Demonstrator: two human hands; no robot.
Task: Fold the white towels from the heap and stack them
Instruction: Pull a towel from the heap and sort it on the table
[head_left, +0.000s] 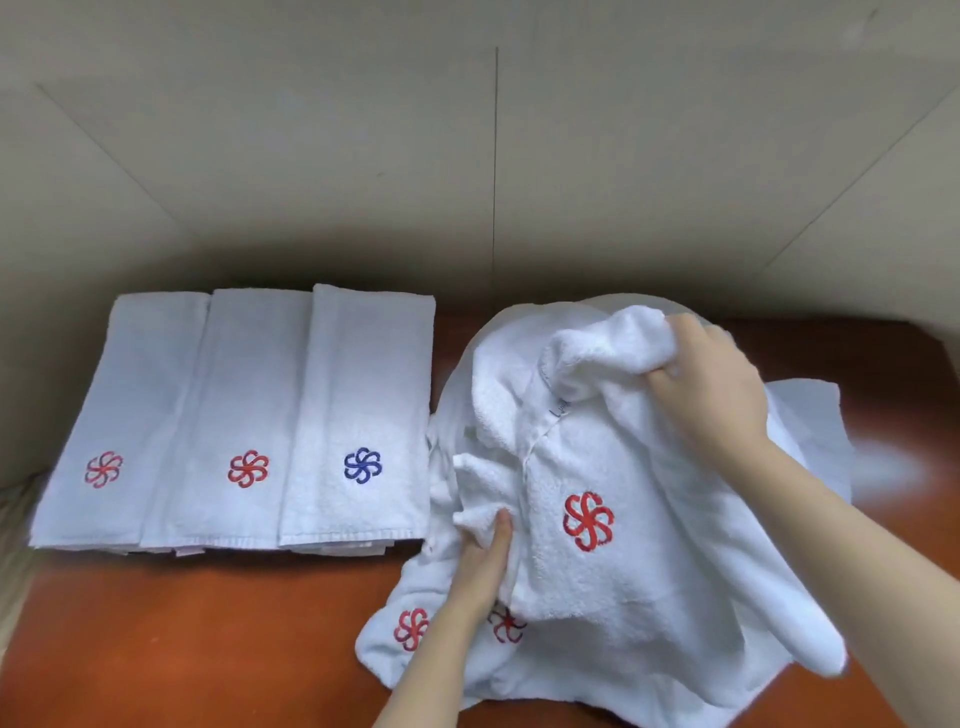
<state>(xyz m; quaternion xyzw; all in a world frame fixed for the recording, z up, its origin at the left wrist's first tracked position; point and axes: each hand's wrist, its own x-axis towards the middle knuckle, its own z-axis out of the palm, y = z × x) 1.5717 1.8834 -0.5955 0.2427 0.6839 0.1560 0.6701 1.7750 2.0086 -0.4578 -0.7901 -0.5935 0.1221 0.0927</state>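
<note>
Gripping towel heap (597, 467) edges, left hand (480, 564), right hand (706, 384)

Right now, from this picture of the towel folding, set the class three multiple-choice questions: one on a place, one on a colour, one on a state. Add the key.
1. Seen from the person, where do the folded towels lie?
A. Left of the heap
B. Right of the heap
C. On top of the heap

2. What colour is the logo on the folded towel nearest the heap?
A. Red
B. Blue
C. Green

3. What is the right hand doing?
A. Lying flat and empty
B. Gripping a bunched towel
C. Hanging idle

Key:
1 A: the three folded piles sit at the left and the heap at the right.
2 B: that flower mark is blue, while the other two are red.
3 B: its fingers curl round raised cloth at the heap's top.
</note>
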